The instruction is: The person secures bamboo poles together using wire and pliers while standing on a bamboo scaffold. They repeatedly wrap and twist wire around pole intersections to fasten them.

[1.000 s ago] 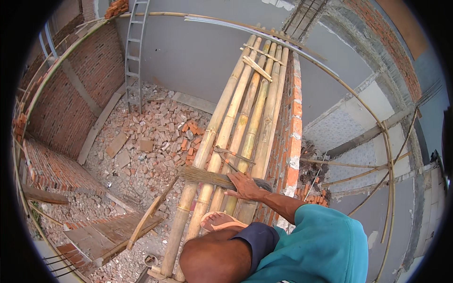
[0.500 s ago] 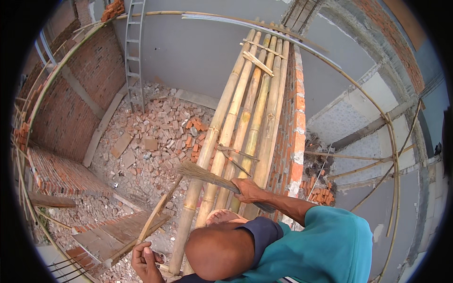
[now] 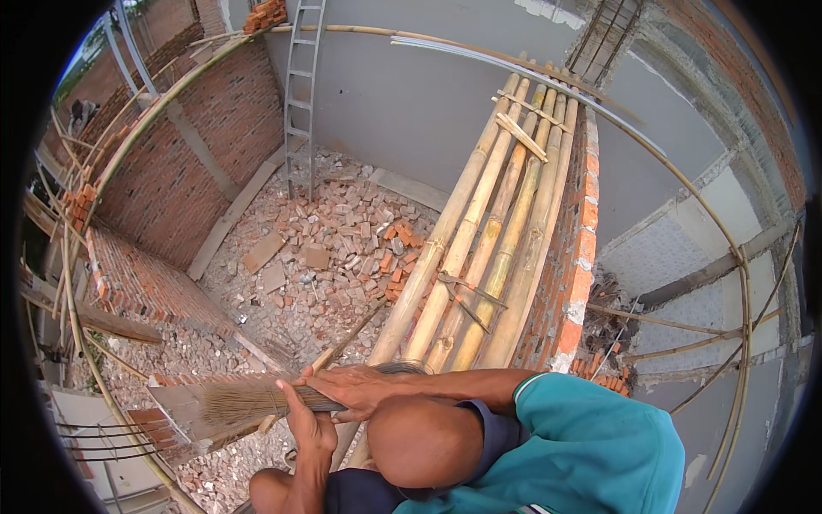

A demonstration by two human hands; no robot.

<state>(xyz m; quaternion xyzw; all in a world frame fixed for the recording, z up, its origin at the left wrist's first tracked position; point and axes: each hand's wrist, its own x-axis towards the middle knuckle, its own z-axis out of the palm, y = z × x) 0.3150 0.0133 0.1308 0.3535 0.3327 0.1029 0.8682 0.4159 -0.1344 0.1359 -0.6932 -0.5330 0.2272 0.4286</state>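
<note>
A bundle of thin, straight brown strands [image 3: 244, 400], resembling tie wire, lies across both my hands at the lower left, its brushy end pointing left. From below, my left hand [image 3: 315, 421] closes round its middle, thumb raised along the near side. My right hand [image 3: 355, 387] reaches over from the right and grips it beside the left, partly covering it. Dark strands loop out past my right wrist. Farther off, a pair of open pincers [image 3: 469, 295] rests on the bamboo poles [image 3: 497, 231], touched by neither hand.
Bent knees show below my hands. A brick wall [image 3: 575, 295] runs along the poles' right side. Far below on the left lies broken-brick rubble [image 3: 342, 223]. A metal ladder [image 3: 300, 103] leans on the grey wall. Rebar ends [image 3: 111, 437] stick out at lower left.
My right hand has carried the bundle left and down from above the poles. My left hand has come up and taken hold of it. The view has shifted left.
</note>
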